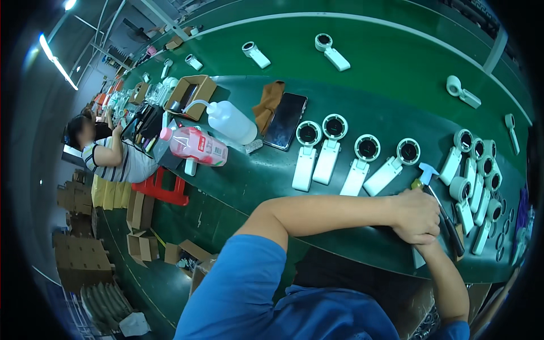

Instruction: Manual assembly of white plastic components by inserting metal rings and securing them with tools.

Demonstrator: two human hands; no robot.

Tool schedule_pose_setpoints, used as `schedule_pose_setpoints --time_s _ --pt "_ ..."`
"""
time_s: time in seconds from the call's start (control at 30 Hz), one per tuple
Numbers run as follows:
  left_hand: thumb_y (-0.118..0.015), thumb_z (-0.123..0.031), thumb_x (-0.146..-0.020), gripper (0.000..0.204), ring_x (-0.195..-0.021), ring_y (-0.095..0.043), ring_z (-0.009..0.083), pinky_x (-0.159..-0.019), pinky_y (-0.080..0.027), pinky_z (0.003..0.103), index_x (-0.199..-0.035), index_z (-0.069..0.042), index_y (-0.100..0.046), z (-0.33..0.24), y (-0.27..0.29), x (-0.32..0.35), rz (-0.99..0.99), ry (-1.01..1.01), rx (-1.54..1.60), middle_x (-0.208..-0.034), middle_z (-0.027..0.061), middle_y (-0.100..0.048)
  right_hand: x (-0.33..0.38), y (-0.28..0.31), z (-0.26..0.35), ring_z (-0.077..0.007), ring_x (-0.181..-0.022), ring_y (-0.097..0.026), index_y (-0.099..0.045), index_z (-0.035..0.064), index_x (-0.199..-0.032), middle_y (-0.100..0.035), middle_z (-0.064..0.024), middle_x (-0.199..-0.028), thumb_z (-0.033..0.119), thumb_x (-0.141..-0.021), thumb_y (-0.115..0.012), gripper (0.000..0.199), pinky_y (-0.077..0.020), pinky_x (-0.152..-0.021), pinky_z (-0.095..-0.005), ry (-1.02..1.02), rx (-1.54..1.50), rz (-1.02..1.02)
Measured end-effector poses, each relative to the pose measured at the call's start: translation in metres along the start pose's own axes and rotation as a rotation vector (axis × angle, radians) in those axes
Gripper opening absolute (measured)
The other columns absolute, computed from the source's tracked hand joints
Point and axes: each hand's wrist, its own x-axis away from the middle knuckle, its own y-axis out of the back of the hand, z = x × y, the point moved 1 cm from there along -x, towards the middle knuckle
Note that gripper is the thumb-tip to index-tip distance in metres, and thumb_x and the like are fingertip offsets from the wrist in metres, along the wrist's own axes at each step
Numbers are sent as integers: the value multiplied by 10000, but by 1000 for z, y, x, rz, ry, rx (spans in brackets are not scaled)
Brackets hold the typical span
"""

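From our overlapping hands (416, 219), a white flat slab (419, 258) points toward the green desk's (260, 180) front edge. Our fingers' hold is hidden.

Left of frame centre, the glossy green table (252, 178) leaves a passage between the pink plastic bottle (198, 145) and four white ring-headed handheld devices (356, 177); a crowded device cluster (482, 205) obstructs the right.

Ceiling tubes (58, 62) glare white, up and left of the green worktable (255, 184); soft sheen on its top. Floor (209, 218) left of it dimmer. Fisheye bows straight edges; rim falls to black.
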Motion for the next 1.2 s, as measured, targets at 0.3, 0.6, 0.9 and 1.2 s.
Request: schedule_pose_setpoints --time_s 0.3,0.6,0.9,1.2 --pt "-446 -268 -1004 387 -1197 -586 265 -1071 -411 385 -1218 -6 -634 -6 74 17 -562 522 379 -1243 145 -646 -16 32 -6 -311 -1070 -563 -661 67 -1051 -625 -119 -1102 183 -843 -637 240 -427 -909 -464 -159 -64 -172" --pt "-575 -148 -967 338 -709 -533 77 -713 -483 278 -1278 -16 -592 -65 57 78 -500 907 227 -1167 67 -655 40 174 139 -181 -553 -589 -683 65 -1196 -666 -99 -792 123 -960 -675 243 -414 -474 -263 500 -1734 -57" --pt "-747 -342 -849 571 -687 -662 250 -609 -531 352 -1308 -54 -566 -50 8 32 -285 876 -53 -1224 114 -634 63 181 136 -130 -483 -508 -695 54 -1160 -658 -81 -755 57 -916 -712 244 -312 -410 -253 516 -1792 -256" --pt "-796 -376 -793 571 -859 -717 327 -718 -578 401 -1227 -69 -588 -28 -17 34 -240 866 -133 -1175 129 -661 62 177 121 -136 -493 -513 -693 60 -1134 -661 -87 -779 53 -924 -699 210 -327 -414 -262 516 -1866 -284"
